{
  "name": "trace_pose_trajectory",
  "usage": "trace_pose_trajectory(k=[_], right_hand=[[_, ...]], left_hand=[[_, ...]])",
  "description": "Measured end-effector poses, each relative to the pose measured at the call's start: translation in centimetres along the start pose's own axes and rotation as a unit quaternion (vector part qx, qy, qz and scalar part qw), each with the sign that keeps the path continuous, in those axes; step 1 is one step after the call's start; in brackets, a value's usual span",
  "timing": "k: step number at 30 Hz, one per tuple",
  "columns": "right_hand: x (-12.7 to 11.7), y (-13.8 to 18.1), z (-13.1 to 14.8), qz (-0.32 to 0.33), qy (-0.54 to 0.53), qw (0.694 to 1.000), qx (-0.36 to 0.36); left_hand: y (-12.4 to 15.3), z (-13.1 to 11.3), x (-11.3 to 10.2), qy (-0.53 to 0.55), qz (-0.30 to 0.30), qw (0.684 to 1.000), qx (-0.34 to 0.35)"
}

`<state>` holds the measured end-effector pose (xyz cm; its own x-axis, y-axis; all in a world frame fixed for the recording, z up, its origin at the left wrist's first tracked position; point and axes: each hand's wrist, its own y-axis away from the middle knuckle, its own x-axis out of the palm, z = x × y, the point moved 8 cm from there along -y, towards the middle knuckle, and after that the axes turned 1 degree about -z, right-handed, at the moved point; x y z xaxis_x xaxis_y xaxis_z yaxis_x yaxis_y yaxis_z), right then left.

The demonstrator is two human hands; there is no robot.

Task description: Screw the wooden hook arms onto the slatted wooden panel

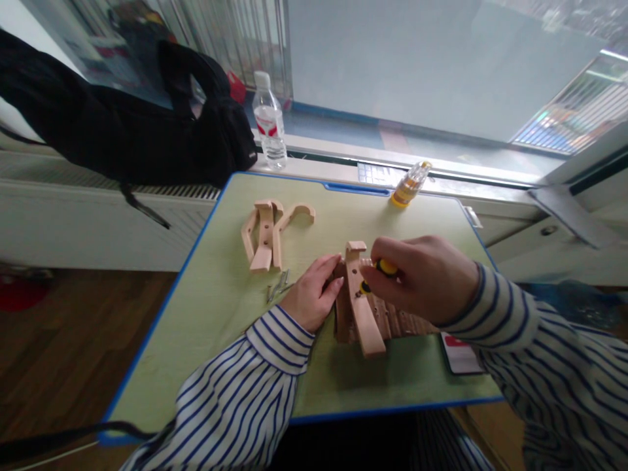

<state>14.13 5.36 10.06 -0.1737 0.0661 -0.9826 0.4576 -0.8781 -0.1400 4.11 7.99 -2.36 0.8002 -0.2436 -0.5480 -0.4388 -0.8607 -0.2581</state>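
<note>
My right hand (pixel 417 278) is closed round a yellow-and-black screwdriver (pixel 386 267). The tool's tip meets a pale curved wooden bracket (pixel 371 327) near a hole in its middle. That bracket lies across one end of a brown slatted wooden piece (pixel 395 318), partly hidden under my right hand. On its left side, my left hand (pixel 314 291) grips the end of the slatted piece with fingers and thumb. Several loose screws (pixel 278 286) lie just left of my left hand. Beyond them rest several more pale curved wooden brackets (pixel 265 235).
A green table (pixel 196 340) with a blue edge carries the work. At its back right stands a clear container with amber contents (pixel 410 186). A phone-like object (pixel 461 356) lies by my right sleeve. A water bottle (pixel 269 124) and black bag (pixel 147 131) are on the sill.
</note>
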Motion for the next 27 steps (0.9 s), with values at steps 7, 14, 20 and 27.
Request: trace_pose_trajectory(k=[7, 14, 20, 27], right_hand=[[0.7, 0.0, 0.0, 0.019, -0.064, 0.997, -0.043], [0.8, 0.3, 1.0, 0.123, -0.099, 0.984, -0.084], [0.8, 0.1, 1.0, 0.136, -0.098, 0.982, -0.083], [0.8, 0.3, 0.3, 0.118, -0.053, 0.990, -0.048]], left_hand=[[0.1, 0.0, 0.0, 0.006, 0.002, 1.000, 0.004], [0.3, 0.2, 0.1, 0.011, 0.012, 1.000, -0.004], [0.5, 0.3, 0.2, 0.014, 0.015, 1.000, -0.004], [0.5, 0.4, 0.1, 0.008, 0.010, 1.000, -0.005]])
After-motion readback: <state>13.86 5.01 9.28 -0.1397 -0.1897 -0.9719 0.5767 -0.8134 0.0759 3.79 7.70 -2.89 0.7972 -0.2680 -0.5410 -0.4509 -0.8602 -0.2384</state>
